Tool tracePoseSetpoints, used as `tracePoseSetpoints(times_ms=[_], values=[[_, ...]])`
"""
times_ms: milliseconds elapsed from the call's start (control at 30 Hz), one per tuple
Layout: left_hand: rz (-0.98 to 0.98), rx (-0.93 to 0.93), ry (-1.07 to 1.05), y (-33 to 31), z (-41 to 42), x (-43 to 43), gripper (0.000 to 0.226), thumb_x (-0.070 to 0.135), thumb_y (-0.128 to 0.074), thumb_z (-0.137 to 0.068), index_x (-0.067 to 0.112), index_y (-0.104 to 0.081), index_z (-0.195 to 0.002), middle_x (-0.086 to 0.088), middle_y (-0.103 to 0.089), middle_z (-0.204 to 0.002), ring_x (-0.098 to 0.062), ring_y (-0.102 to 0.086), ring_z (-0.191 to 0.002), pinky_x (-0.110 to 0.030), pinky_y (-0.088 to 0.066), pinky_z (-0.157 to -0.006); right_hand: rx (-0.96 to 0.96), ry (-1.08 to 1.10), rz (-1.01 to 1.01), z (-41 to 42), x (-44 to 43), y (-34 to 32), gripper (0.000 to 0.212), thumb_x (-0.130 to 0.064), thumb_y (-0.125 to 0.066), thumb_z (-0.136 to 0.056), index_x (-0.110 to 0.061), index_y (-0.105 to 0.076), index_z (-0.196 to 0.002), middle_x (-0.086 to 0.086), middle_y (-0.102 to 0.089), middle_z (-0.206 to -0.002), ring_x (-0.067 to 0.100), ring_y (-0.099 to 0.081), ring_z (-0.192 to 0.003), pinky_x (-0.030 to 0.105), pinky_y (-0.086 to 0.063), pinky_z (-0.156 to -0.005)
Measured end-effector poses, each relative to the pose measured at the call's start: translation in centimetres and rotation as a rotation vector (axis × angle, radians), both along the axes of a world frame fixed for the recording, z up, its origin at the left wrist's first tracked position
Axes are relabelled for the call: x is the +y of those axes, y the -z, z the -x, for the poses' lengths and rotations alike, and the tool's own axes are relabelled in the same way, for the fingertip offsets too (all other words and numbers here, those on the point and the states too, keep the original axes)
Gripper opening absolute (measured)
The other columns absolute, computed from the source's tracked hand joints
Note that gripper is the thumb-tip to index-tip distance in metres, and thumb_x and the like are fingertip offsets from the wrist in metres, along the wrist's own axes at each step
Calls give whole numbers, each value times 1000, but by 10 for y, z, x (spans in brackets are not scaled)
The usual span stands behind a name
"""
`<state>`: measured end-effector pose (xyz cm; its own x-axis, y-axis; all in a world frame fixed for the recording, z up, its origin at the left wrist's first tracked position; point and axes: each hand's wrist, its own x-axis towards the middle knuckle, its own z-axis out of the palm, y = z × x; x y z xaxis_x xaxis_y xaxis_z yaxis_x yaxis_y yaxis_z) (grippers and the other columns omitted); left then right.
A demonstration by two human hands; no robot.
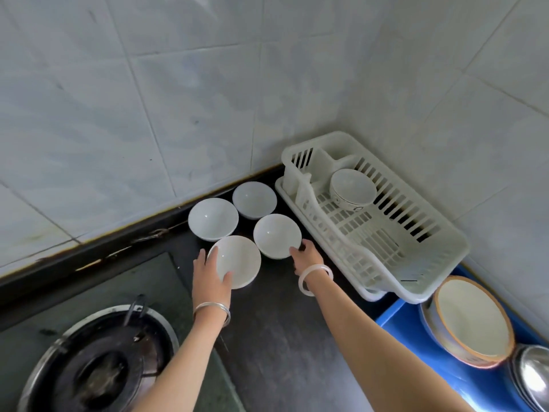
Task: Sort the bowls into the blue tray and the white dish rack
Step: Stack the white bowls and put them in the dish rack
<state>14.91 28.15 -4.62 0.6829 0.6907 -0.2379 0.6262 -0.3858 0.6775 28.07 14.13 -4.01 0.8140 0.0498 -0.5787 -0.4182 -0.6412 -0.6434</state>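
Several plain white bowls stand on the dark counter by the wall. My left hand (211,273) grips the nearest bowl (239,260) by its left rim, thumb over the edge. My right hand (307,257) grips the near rim of the bowl (276,234) beside it. Two more white bowls (213,218) (254,199) sit behind them. The white dish rack (386,233) stands to the right and holds one patterned bowl (352,188). The blue tray (401,325) at the lower right holds a big orange-rimmed bowl (469,319) and a steel bowl (534,379).
A gas burner (98,367) with a metal ring fills the lower left. Tiled walls meet in a corner behind the rack. Dark counter (282,337) lies between my arms. Each wrist wears a bangle.
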Motion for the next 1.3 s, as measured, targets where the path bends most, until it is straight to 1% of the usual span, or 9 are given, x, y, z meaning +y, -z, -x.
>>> tracePoseSetpoints(times_ms=[100,233,400,567,633,700,867,1100,1300], values=[[113,-27,-84,11,9,6,63,6,-55,-88,21,-29,-143,-5,-26,-154,-25,-28,-141,-44,-31,-110,91,149,-136,-4,8,12,50,-15,-49,-92,-18,-34,-140,13,-55,-113,33,-63,-98,44,-56,-82],[333,-124,-186,21,17,10,61,8,-54,-89,22,-29,-143,-4,-43,-146,-25,-43,-132,-44,-34,-108,161,370,-381,-8,12,18,50,3,-48,-88,-10,-42,-135,20,-50,-130,39,-56,-111,44,-57,-80],[503,-214,-229,22,17,11,55,4,-50,-89,23,-38,-139,-3,-51,-139,-21,-52,-124,-33,-35,-103,100,402,-392,-6,4,8,47,8,-46,-87,-6,-47,-132,21,-53,-128,39,-60,-102,42,-58,-75],[566,-264,-231,25,18,13,54,5,-51,-89,24,-39,-138,-2,-50,-139,-13,-51,-116,-28,-35,-98,20,312,-436,-1,3,-16,43,5,-48,-87,-8,-51,-128,9,-56,-115,23,-62,-80,29,-59,-58],[601,-293,-239,27,18,14,52,6,-50,-90,25,-41,-137,-2,-51,-137,-12,-50,-116,-31,-37,-101,-1,206,-401,3,9,-25,39,2,-49,-87,-9,-55,-125,11,-61,-112,22,-66,-78,30,-60,-60],[672,-322,-279,30,18,15,46,11,-46,-93,26,-42,-136,-4,-51,-138,-20,-49,-123,-39,-38,-106,-8,110,-367,9,17,-31,35,0,-50,-88,-11,-59,-120,10,-66,-103,22,-69,-76,34,-60,-66],[795,-402,-388,27,13,16,37,33,-37,-96,27,-50,-129,2,-55,-124,-21,-53,-117,-38,-40,-103,-17,-72,-191,21,40,-39,26,-5,-55,-87,-17,-67,-106,-4,-67,-76,16,-71,-68,38,-60,-72],[836,-427,-447,27,8,19,36,30,-39,-96,19,-52,-127,-1,-55,-123,-24,-51,-120,-38,-41,-101,-82,-228,65,27,51,-39,17,-9,-58,-85,-16,-69,-97,4,-69,-79,18,-70,-74,30,-58,-72],[696,-350,-364,32,7,19,38,22,-49,-93,19,-50,-130,-6,-54,-133,-24,-51,-119,-50,-41,-104,-73,-250,121,27,54,-32,11,-10,-59,-84,-16,-69,-85,9,-71,-87,21,-69,-81,25,-54,-65]])
